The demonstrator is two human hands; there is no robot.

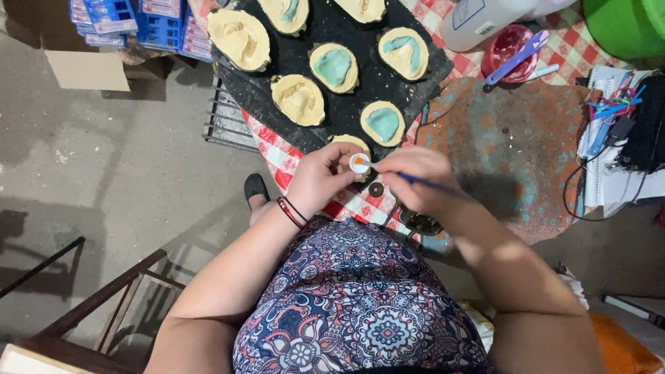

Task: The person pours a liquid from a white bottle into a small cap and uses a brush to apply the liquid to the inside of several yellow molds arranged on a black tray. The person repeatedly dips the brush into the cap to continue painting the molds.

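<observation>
At centre frame, the left hand (320, 176) pinches a small white pot (359, 163) between fingertips and thumb, closed lightly round its rim. The pot looks light, rigid and smooth, so it is best held by its sides, level, to keep any contents in. Just right of it, the right hand (415, 179) is closed around a thin blue-handled brush (424, 182), whose tip seems to dip into the pot, though glare blurs it. Above lie yellow plaster moulds (299, 99) on a black mat (346, 114).
</observation>
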